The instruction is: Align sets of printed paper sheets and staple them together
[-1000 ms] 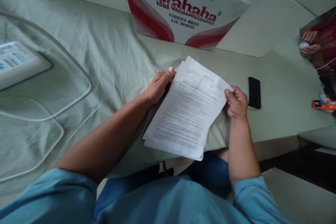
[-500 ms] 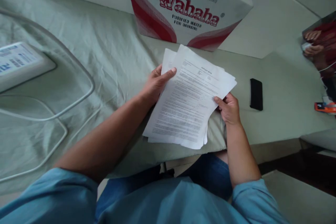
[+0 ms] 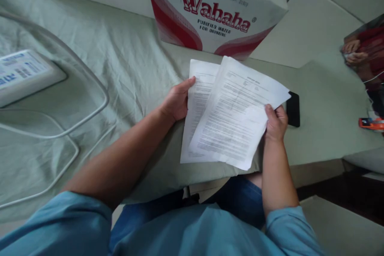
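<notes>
- Your left hand grips the left edge of a printed sheet, thumb laid on top of the paper and the other fingers curled out of sight beneath it.
- Your right hand pinches the right edge of a second bundle of printed pages, thumb pressed on the face, fingers closed behind it.
- The pages in your right hand lie tilted across the sheet in your left, overlapping it and covering most of its right half; the two are fanned apart at the top.
- Both lots of paper are held just above the near edge of a surface draped in a pale green cloth, over your lap.
- A black phone lies flat on the cloth just beyond your right hand, its left part hidden by the corner of the pages.
- A white and red carton printed "Wahaha purified water for drinking" stands at the far side of the cloth, near the top of the papers.
- At the far left a flat white device rests on the cloth, with white cables looping around it.
- At the right edge another person's hands, in a red sleeve, hold something small and pale.
</notes>
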`<state>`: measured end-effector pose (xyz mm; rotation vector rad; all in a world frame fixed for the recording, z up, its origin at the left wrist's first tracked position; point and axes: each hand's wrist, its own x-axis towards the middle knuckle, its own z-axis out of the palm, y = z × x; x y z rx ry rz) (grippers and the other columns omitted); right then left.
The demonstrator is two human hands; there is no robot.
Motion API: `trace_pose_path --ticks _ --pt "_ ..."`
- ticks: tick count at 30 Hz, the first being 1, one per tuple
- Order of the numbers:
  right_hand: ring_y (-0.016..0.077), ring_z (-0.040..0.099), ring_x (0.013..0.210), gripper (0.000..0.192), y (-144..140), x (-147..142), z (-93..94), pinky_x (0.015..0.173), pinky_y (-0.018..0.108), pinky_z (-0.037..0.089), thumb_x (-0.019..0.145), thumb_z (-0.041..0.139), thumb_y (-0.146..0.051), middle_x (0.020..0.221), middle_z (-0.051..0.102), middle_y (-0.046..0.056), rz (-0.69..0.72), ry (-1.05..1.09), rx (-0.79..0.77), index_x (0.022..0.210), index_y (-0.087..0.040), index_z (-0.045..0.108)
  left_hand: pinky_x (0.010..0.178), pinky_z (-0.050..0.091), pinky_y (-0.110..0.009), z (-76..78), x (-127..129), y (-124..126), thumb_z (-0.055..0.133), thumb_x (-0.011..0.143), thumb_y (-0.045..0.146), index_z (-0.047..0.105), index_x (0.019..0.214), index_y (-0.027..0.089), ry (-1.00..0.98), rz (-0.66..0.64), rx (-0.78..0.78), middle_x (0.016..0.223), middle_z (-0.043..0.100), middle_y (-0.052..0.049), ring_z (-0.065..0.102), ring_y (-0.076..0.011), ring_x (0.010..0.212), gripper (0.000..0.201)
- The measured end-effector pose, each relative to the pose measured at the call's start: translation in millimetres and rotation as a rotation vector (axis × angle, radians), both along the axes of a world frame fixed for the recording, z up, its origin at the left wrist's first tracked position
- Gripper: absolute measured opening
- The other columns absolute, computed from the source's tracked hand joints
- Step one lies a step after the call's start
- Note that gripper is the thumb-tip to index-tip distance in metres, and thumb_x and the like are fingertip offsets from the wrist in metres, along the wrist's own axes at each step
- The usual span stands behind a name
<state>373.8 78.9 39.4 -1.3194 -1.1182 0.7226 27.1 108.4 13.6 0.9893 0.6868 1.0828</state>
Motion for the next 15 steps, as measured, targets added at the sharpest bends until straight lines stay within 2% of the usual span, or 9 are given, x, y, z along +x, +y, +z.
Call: trace_pose_path --ticks 5,7,11,15 --pt "0.0282 0.079 0.115 0.038 -0.1 8.5 8.9 0.110 0.049 0.061 0.084 0.089 -0.057 0.106 0.085 0.007 0.101 -0.004 -0.068 0.103 -0.025 0.083 0.103 0.068 -0.066 9.3 -1.4 -3.4 0.053 0.104 0.079 0.078 0.117 0.023 -0.019 -0.055 0.032 0.106 0.087 -0.013 0.077 -0.0452 0.130 0.063" --pt "0.0288 0.080 0.112 0.037 -3.2 3.5 8.9 0.108 0.049 0.063 0.084 0.090 -0.057 0.105 0.086 0.007 0.148 0.020 -0.109 0.104 -0.026 0.084 0.103 0.068 -0.065 12.8 0.7 -5.1 0.053 0.104 0.079 0.078 0.119 0.024 -0.024 -0.056 0.032 0.106 0.087 -0.013 0.078 -0.0448 0.130 0.063" --pt "0.0294 0.082 0.107 0.038 -7.9 -10.1 5.8 0.099 0.049 0.066 0.086 0.089 -0.056 0.105 0.087 0.007 0.206 0.029 -0.159 0.109 -0.026 0.083 0.105 0.067 -0.066 16.7 6.9 -7.3 0.055 0.101 0.081 0.077 0.124 0.024 0.017 0.033 0.043 0.108 0.087 -0.014 0.078 -0.0464 0.130 0.065" --pt "0.0279 0.083 0.100 0.036 -8.4 -15.7 4.6 0.099 0.048 0.066 0.084 0.091 -0.054 0.104 0.088 0.006 0.202 0.063 -0.159 0.107 -0.026 0.084 0.105 0.068 -0.064 16.0 9.6 -7.8 0.056 0.101 0.079 0.078 0.126 0.024 -0.041 -0.055 -0.001 0.105 0.087 -0.014 0.079 -0.0457 0.128 0.064"
